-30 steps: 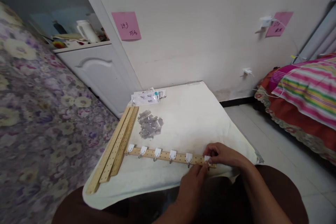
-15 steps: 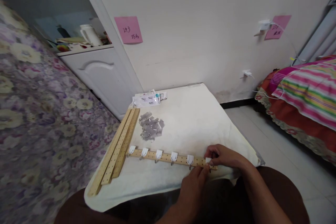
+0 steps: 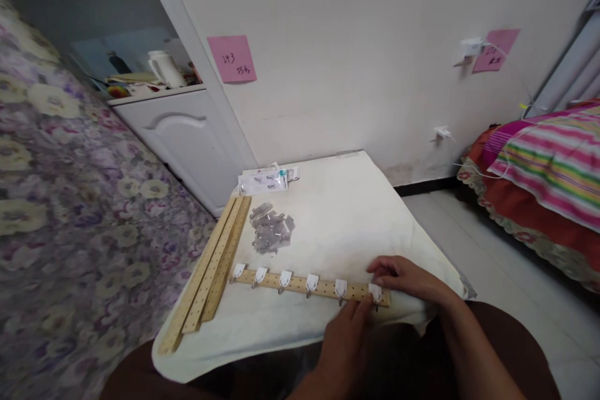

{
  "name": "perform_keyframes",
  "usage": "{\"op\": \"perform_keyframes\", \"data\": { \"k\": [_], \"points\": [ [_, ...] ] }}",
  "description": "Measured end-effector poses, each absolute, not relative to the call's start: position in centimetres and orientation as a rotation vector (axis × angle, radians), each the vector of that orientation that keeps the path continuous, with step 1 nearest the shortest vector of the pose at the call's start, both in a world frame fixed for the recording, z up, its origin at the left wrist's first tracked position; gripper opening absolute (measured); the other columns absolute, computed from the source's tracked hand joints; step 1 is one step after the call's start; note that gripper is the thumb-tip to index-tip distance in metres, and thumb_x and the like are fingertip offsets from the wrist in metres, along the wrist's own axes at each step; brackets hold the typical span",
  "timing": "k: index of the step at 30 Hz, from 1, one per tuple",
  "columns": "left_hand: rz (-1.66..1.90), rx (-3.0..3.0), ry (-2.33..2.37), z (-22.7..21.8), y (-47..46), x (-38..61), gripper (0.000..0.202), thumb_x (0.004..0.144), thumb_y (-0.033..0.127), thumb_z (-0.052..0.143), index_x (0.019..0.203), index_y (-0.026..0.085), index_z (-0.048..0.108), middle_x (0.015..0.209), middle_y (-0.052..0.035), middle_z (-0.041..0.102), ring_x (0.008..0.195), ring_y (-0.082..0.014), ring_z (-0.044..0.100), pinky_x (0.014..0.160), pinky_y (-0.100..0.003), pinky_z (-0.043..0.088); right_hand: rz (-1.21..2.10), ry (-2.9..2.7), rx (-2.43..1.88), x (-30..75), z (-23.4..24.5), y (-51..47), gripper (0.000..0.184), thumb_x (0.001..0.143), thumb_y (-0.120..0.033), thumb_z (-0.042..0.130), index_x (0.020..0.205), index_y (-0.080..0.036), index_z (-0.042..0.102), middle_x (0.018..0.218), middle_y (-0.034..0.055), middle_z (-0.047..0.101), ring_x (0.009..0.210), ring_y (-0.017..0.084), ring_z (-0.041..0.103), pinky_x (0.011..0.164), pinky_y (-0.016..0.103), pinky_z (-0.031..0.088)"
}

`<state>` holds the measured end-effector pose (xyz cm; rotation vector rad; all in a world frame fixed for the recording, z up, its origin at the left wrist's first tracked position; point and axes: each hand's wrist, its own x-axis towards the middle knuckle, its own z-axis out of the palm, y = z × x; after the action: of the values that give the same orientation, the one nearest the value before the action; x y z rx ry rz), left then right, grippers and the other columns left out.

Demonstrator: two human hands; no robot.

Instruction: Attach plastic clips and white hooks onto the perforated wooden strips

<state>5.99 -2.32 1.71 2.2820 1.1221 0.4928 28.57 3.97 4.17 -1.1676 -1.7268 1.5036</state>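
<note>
A narrow wooden strip (image 3: 323, 288) with rows of small holes lies across the near part of the cloth-covered table. Several white adhesive hooks (image 3: 312, 282) are spaced along it, their metal hooks pointing toward me. My left hand (image 3: 344, 334) is at the strip's near edge, fingers close together on it beside the rightmost white hook (image 3: 375, 292). Just beyond the strip's right end is my right hand (image 3: 407, 278), with thumb and fingers loosely curved apart and nothing visible between them. A pile of grey hooks in clear wrapping (image 3: 272, 229) rests farther back.
More perforated wooden strips (image 3: 213, 262) lie side by side along the left table edge. Flat hook packages (image 3: 263, 182) sit at the back left. A white table cloth (image 3: 342, 212) covers the top. The wall stands behind, a bed (image 3: 529, 169) to the right.
My right hand has let go of the rightmost white hook and drawn slightly back, leaving the hook in plain view on the strip. My left hand stays at the near edge.
</note>
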Motion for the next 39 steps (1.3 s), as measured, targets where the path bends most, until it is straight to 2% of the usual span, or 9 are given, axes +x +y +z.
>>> {"op": "perform_keyframes", "data": {
  "k": [4, 6, 8, 11, 16, 23, 29, 34, 39],
  "points": [
    [0.561, 2.279, 1.073, 3.4, -2.8, 5.7, 0.053, 0.08, 0.006, 0.04, 0.13, 0.024, 0.04, 0.12, -0.0078, 0.056, 0.106, -0.0187, 0.055, 0.09, -0.034, 0.047, 1.384, -1.593, -1.272, 29.0, 3.7, 4.5, 0.026, 0.078, -0.039, 0.059, 0.093, -0.017, 0.06, 0.073, -0.0013, 0.055, 0.065, 0.012, 0.049, 0.059, 0.024, 0.037],
    [0.501, 2.298, 1.087, 4.7, -3.1, 5.3, 0.033, 0.082, 0.011, 0.043, 0.111, 0.023, 0.054, 0.103, -0.0047, 0.063, 0.09, -0.017, 0.059, 0.078, -0.029, 0.049, 1.348, -1.536, -1.334, 29.0, 3.3, 4.8, 0.027, 0.078, -0.04, 0.059, 0.09, -0.016, 0.059, 0.066, -0.0034, 0.05, 0.059, 0.01, 0.044, 0.054, 0.023, 0.033],
    [0.447, 2.326, 1.142, 5.8, -3.3, 4.3, 0.014, 0.085, 0.019, 0.045, 0.087, 0.023, 0.058, 0.084, -0.0014, 0.063, 0.072, -0.0144, 0.059, 0.063, -0.024, 0.045, 1.322, -1.504, -1.381, 28.8, 2.8, 5.2, 0.028, 0.077, -0.041, 0.059, 0.087, -0.016, 0.058, 0.063, -0.0045, 0.047, 0.055, 0.009, 0.04, 0.051, 0.022, 0.03],
    [0.484, 2.362, 1.228, 6.2, -3.4, 1.8, 0.019, 0.088, 0.026, 0.043, 0.073, 0.022, 0.054, 0.071, 0.0012, 0.061, 0.061, -0.0118, 0.054, 0.055, -0.022, 0.039, 1.306, -1.485, -1.405, 28.5, 2.3, 5.6, 0.028, 0.074, -0.043, 0.059, 0.085, -0.016, 0.057, 0.062, -0.0048, 0.046, 0.053, 0.009, 0.039, 0.05, 0.023, 0.029],
    [0.598, 2.338, 1.372, 4.9, -3.4, -3.4, 0.027, 0.092, 0.03, 0.041, 0.068, 0.021, 0.049, 0.063, 0.0031, 0.056, 0.057, -0.0097, 0.052, 0.053, -0.02, 0.037, 1.286, -1.457, -1.416, 27.9, 2.2, 5.7, 0.025, 0.073, -0.041, 0.058, 0.079, -0.017, 0.055, 0.063, -0.0044, 0.047, 0.052, 0.009, 0.039, 0.049, 0.023, 0.029],
    [0.745, 2.506, 1.6, 3.5, -2.2, -10.0, 0.025, 0.092, 0.033, 0.043, 0.07, 0.021, 0.052, 0.062, 0.0038, 0.056, 0.055, -0.0105, 0.055, 0.052, -0.021, 0.037, 1.239, -1.427, -1.466, 28.2, 1.6, 5.4, 0.03, 0.072, -0.046, 0.057, 0.08, -0.017, 0.056, 0.068, -0.0021, 0.055, 0.053, 0.009, 0.042, 0.05, 0.023, 0.032],
    [0.803, 2.603, 1.75, 2.3, -1.3, -13.2, 0.025, 0.091, 0.032, 0.044, 0.069, 0.021, 0.054, 0.061, 0.0031, 0.056, 0.057, -0.0119, 0.057, 0.054, -0.022, 0.038, 0.946, -1.577, -1.52, 25.0, 4.0, 5.6, 0.024, 0.078, -0.041, 0.052, 0.07, -0.018, 0.055, 0.066, -0.0004, 0.057, 0.063, 0.014, 0.05, 0.059, 0.026, 0.039],
    [0.911, 2.618, 1.714, 1.1, -1.0, -13.8, 0.028, 0.091, 0.03, 0.045, 0.065, 0.021, 0.051, 0.058, 0.0033, 0.054, 0.054, -0.0113, 0.054, 0.054, -0.022, 0.037, 0.804, -1.94, -1.51, 16.5, 8.1, 5.9, 0.013, 0.076, -0.023, 0.054, 0.08, -0.018, 0.065, 0.083, 0.0043, 0.066, 0.077, 0.017, 0.057, 0.071, 0.027, 0.041],
    [0.975, 2.649, 1.653, 0.1, -0.9, -14.3, 0.024, 0.09, 0.025, 0.046, 0.067, 0.021, 0.051, 0.059, 0.0028, 0.054, 0.056, -0.0109, 0.053, 0.055, -0.022, 0.036, 0.563, -2.335, -1.644, 10.0, 8.8, 6.0, 0.02, 0.069, -0.024, 0.063, 0.088, -0.019, 0.068, 0.093, 0.0068, 0.066, 0.088, 0.022, 0.054, 0.076, 0.031, 0.037]
  ]
}}
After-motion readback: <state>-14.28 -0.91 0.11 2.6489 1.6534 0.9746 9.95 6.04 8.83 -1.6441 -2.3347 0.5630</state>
